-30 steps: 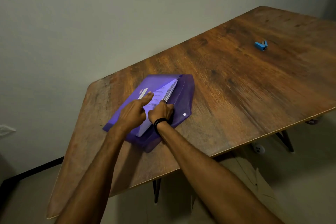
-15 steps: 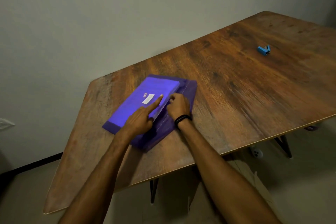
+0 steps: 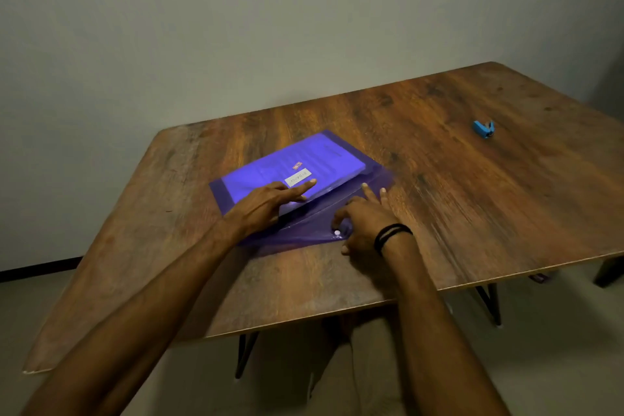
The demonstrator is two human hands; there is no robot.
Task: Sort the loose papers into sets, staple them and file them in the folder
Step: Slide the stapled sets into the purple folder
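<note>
A translucent purple folder [image 3: 256,176] lies on the wooden table [image 3: 456,206], with the stack of papers [image 3: 324,159] showing through its cover. My left hand [image 3: 266,203] rests on top of it with the forefinger stretched toward a white label [image 3: 297,177]. My right hand [image 3: 361,223] pinches the folder's open flap [image 3: 304,230] beside its white snap button [image 3: 336,232], and two of its fingers point away along the flap. A black band sits on that wrist.
A small blue stapler [image 3: 484,129] sits far off at the back right of the table. The table's near edge runs just below my forearms, and black metal legs [image 3: 489,300] stand beneath it. A grey wall is behind.
One second ago the papers stuck out of the folder's mouth under both hands; now they lie fully inside. My right hand has moved back to the flap's tip by the snap button.
</note>
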